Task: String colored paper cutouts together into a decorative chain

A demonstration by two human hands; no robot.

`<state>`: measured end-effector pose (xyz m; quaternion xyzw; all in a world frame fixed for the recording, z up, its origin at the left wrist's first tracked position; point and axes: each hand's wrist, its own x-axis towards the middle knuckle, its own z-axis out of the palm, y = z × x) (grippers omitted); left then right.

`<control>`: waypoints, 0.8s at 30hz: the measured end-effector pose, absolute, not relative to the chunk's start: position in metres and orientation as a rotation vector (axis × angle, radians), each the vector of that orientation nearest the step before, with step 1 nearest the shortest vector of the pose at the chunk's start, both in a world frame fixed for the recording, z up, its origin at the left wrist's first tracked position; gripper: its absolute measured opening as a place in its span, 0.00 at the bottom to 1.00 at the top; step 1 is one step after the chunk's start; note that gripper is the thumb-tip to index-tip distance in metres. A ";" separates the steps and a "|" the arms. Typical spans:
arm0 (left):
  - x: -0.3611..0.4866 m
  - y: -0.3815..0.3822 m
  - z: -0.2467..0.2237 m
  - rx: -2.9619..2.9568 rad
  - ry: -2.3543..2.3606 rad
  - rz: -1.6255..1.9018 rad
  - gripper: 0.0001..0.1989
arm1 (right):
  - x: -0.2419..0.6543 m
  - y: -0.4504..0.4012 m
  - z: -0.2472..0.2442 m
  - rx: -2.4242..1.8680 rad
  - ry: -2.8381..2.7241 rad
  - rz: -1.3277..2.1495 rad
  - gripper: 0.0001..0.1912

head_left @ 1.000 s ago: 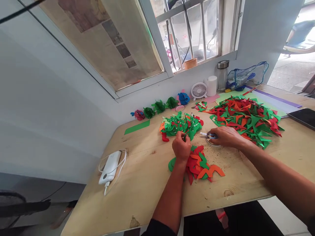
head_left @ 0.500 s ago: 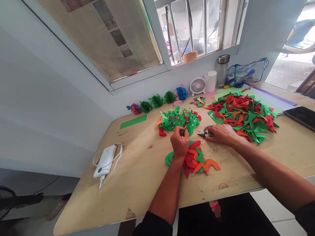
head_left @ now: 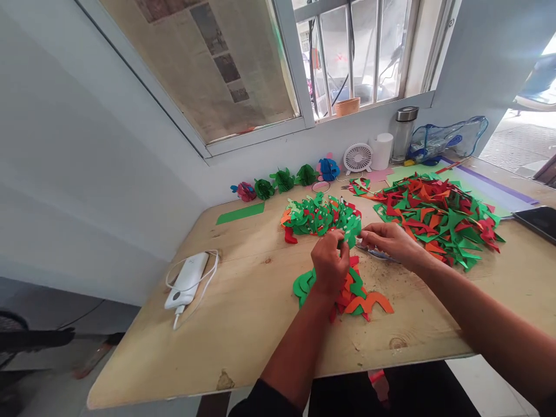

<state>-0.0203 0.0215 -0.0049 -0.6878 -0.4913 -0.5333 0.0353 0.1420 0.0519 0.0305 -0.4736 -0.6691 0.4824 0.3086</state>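
My left hand (head_left: 330, 260) pinches a green paper cutout (head_left: 353, 233) between thumb and fingers, at the right end of a row of green paper pieces with small pale spots (head_left: 321, 213). My right hand (head_left: 388, 242) has its thumb and fingertips closed together at the cutout's right edge. Whether they grip the paper or something small cannot be seen. Below that hand a small cutting tool (head_left: 379, 253) lies on the table, mostly covered. Under my left wrist spreads a pile of curved red, orange and green cutouts (head_left: 369, 302).
A large heap of red, green and orange scraps (head_left: 438, 217) lies to the right, beside a phone (head_left: 536, 223). At the back stand a small fan (head_left: 358, 157), a glass bottle (head_left: 403, 136) and several paper figures (head_left: 284, 180). A white power bank (head_left: 187, 281) lies left.
My right hand has let go of the cutting tool and moved to the green cutout. My left hand has come slightly right and down with the cutout, and the view has shifted a little.
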 end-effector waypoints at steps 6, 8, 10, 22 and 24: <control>-0.017 0.017 -0.001 -2.263 -1.329 -1.620 0.08 | 0.142 0.055 0.025 -1.127 -1.585 1.352 0.14; -0.016 0.016 0.001 -2.296 -1.321 -1.593 0.08 | 0.143 0.056 0.026 -1.110 -1.563 1.328 0.14; -0.015 0.016 0.002 -2.315 -1.351 -1.573 0.09 | 0.144 0.056 0.026 -1.113 -1.565 1.294 0.15; -0.014 0.014 0.005 -2.390 -1.737 -1.759 0.19 | 0.147 0.059 0.018 -1.043 -1.892 1.152 0.14; -0.014 0.014 0.005 -2.446 -1.828 -1.895 0.18 | 0.146 0.058 0.018 -1.033 -1.947 1.121 0.15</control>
